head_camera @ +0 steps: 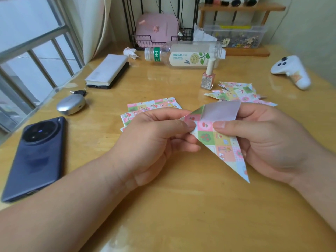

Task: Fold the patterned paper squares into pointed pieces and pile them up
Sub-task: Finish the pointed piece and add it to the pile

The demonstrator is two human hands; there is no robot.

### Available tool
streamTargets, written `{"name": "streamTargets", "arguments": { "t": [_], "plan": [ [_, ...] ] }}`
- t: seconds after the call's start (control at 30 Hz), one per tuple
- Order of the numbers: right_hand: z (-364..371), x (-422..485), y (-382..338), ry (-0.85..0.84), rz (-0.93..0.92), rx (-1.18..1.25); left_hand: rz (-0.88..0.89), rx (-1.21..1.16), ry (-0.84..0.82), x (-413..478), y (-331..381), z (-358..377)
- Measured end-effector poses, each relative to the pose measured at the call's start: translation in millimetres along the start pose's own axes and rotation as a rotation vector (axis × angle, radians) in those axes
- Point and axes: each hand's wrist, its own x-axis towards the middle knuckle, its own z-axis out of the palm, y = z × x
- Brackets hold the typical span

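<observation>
At centre frame, above the wooden desk (181, 206), both hands hold one partly folded paper piece (221, 140) clear of the surface. The left hand (156, 140) pinches its upper left corner between thumb and forefinger; the right hand (263, 142) pinches the upper right, thumb on the patterned face, other fingers behind. The piece's long axis runs from a blunt top, where a plain white flap (221, 110) is turned over, down and right to a sharp point near the right wrist. The stack of unfolded squares (154, 104) lies flat behind the left hand, just above centre. The pile of finished pieces (240, 92) lies above and behind the right hand, in the upper right of the frame, beside a nail polish bottle (208, 77). Judgement: the flap is not yet creased down; once it is, the right hand is the nearer one for delivery, reaching up and away.
</observation>
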Motion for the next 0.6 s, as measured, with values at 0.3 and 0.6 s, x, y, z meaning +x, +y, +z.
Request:
{"name": "streamTargets", "arguments": {
  "t": [0.3,0.6],
  "plan": [
    [1.6,-2.4,-8.7,-0.011,-0.025,-0.059,-0.013,0.057,-0.083,0.7,8.0,-5.0],
    [-16.0,1.2,-6.5,-0.124,-0.029,-0.033,0.042,0.039,-0.13,-0.2,7.2,-8.3]
  ]
}}
